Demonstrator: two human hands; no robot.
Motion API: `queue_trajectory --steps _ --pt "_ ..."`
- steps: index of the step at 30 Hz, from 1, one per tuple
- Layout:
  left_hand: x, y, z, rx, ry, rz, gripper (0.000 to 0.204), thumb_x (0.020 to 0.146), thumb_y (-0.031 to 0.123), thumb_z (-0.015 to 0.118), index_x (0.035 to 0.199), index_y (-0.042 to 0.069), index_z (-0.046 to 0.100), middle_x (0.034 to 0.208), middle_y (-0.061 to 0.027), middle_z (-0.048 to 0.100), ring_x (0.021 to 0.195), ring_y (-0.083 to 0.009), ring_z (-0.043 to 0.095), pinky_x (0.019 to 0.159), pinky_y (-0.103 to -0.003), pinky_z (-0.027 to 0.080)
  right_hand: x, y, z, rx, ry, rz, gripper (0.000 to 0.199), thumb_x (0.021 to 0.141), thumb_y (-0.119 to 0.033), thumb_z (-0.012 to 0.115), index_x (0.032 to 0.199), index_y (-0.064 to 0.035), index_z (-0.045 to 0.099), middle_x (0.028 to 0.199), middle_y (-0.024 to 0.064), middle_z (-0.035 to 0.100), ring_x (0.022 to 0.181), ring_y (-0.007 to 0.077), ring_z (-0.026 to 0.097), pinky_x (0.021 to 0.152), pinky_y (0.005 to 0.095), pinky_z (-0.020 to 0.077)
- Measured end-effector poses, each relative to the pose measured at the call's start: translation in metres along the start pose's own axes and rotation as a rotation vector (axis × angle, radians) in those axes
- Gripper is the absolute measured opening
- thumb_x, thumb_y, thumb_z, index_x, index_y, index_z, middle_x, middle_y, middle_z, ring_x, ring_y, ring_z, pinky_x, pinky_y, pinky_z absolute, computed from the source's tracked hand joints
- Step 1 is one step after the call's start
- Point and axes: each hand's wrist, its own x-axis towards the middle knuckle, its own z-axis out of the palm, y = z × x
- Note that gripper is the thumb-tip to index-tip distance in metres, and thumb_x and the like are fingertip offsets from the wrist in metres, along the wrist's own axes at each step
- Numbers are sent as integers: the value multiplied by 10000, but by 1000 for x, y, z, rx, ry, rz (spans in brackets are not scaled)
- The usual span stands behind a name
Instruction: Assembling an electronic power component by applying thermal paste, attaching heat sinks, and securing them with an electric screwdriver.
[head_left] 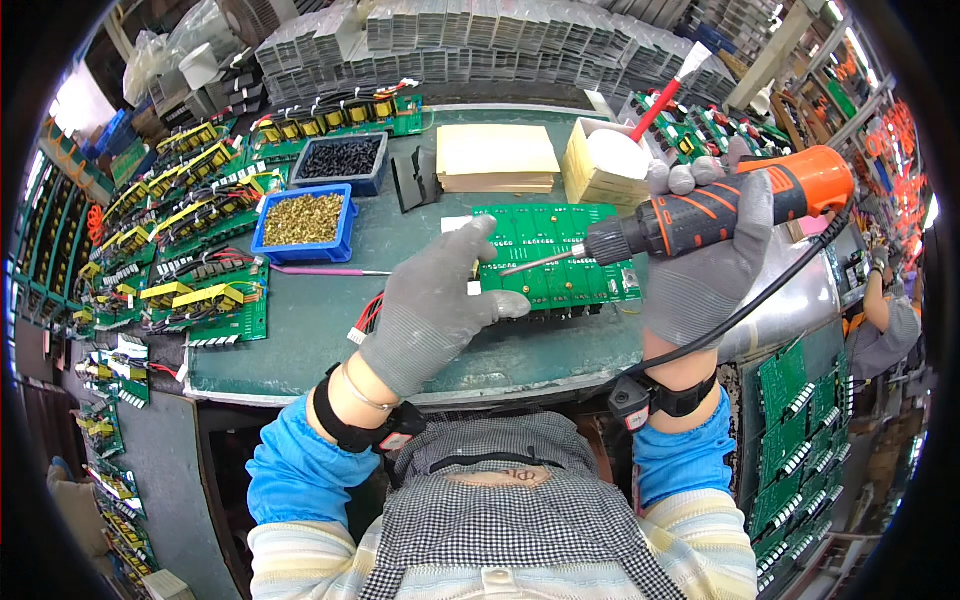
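Centrally, the circuit board (530, 225) lies on the bench (300, 340), its left end spanned by the left hand (425, 300), whose grip I cannot tell. The right hand (705, 275) clasps the power screwdriver (700, 217); its slanted bit (540, 263) would probably seat better held upright.

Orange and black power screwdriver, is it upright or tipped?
Tipped: the power screwdriver lies sideways in the right hand, its bit pointing left over the green circuit board.

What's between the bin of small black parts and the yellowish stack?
A dark, angular item, kind unclear, sits between the bin and the stack in the head view.
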Motion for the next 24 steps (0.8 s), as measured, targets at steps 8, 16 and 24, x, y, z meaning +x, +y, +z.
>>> queue_trajectory --steps 8,16,24 --pt "11 9 -19 -171 -203 -80 490 736 182 833 1161 17 653 920 -78 658 777 -170 624 714 -305 509 -3 2 -4 65 28 36 563 940 -358 629 1370 -54 428 954 85 599 830 211 609 918 461 532" --pt "6 2 -11 -102 -170 25 218 816 225 757 944 53 720 821 -121 649 761 -278 648 692 -367 515 -8 -12 4 42 22 -5 569 940 -359 628 1376 -56 424 948 91 617 857 216 615 925 444 528" --pt "0 8 -5 -45 -89 119 175 785 173 780 859 23 728 716 -100 603 615 -200 569 578 -325 456 -17 -12 2 52 -86 25 580 937 -365 620 1355 -10 428 968 80 588 848 198 577 903 418 482"
